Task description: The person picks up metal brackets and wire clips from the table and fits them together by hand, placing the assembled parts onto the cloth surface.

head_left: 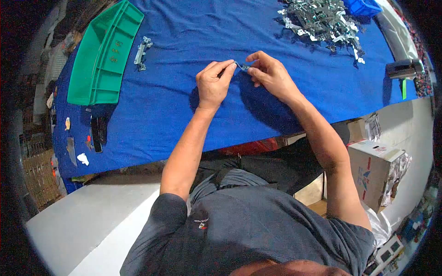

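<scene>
Above the blue cloth, my left hand (213, 86) is closed in a pinch, thumb against fingertips, on one end of a small thin metal part (239, 66). My right hand (272, 77) has its thumb tip at the other end of this part; the index finger is raised apart from the thumb. The part is too small to tell its exact kind. To the left of my hands lies a single metal bracket-like piece (143, 53) on the cloth, apart from both hands.
A green divided tray (83, 87) with a few tiny parts stands at left. A heap of similar metal pieces (322, 20) lies at the back right beside a blue bin (363, 7). A black object (97, 133) lies near the front left edge. A carton (368, 170) stands below right.
</scene>
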`<state>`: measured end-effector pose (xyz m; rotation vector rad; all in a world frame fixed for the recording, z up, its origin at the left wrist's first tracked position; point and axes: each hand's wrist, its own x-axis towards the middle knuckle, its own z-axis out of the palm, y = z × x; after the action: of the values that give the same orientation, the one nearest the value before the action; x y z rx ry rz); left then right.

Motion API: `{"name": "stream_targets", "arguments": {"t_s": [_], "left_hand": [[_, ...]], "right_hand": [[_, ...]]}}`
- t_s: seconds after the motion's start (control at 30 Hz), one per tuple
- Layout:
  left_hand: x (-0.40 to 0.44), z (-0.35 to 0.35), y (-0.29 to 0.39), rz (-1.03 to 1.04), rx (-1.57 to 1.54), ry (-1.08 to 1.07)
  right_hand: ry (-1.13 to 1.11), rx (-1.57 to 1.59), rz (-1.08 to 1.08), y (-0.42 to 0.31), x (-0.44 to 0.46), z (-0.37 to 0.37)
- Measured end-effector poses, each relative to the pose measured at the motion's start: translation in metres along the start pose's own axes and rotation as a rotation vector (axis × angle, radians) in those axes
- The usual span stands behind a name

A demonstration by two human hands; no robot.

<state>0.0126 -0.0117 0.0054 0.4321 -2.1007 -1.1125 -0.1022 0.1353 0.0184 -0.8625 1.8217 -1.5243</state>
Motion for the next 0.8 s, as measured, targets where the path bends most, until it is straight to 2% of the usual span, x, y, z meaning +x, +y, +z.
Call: {"name": "stream_targets", "arguments": {"t_s": [0.17,0.23,0.27,0.33,0.37,0.43,0.47,0.53,0.57,0.7,0.8], "left_hand": [[-0.001,-0.002,0.002,0.036,0.049,-0.051],[-0.001,-0.002,0.001,0.093,0.109,-0.087],[-0.001,-0.002,0.001,0.093,0.109,-0.087],[-0.001,-0.003,0.003,0.094,0.094,-0.112],[-0.001,-0.002,0.001,0.095,0.094,-0.111],[-0.002,0.001,-0.004,0.093,0.039,-0.054],[-0.002,0.001,-0.005,0.094,0.039,-0.054],[-0.003,0.001,-0.007,-0.27,-0.169,0.019],[-0.003,0.001,-0.007,-0.27,-0.169,0.017],[-0.002,0.001,-0.008,-0.244,-0.179,0.007],[-0.002,0.001,-0.007,-0.227,-0.166,0.005]], "right_hand": [[-0.037,0.008,0.018,-0.003,0.001,-0.001],[-0.031,-0.254,-0.041,0.002,0.002,-0.004],[-0.031,-0.253,-0.041,0.004,0.003,-0.003],[0.162,-0.363,-0.351,0.008,0.004,-0.002],[0.161,-0.364,-0.352,0.007,0.004,-0.003],[0.149,0.019,-0.115,0.003,0.004,-0.005],[0.121,0.078,-0.06,-0.006,0.002,-0.006],[0.039,0.04,-0.005,-0.007,0.0,-0.007],[-0.043,0.002,0.051,-0.008,-0.001,-0.007],[-0.121,-0.057,0.034,-0.008,-0.004,0.0],[-0.088,-0.067,0.044,-0.012,-0.004,0.0]]}}
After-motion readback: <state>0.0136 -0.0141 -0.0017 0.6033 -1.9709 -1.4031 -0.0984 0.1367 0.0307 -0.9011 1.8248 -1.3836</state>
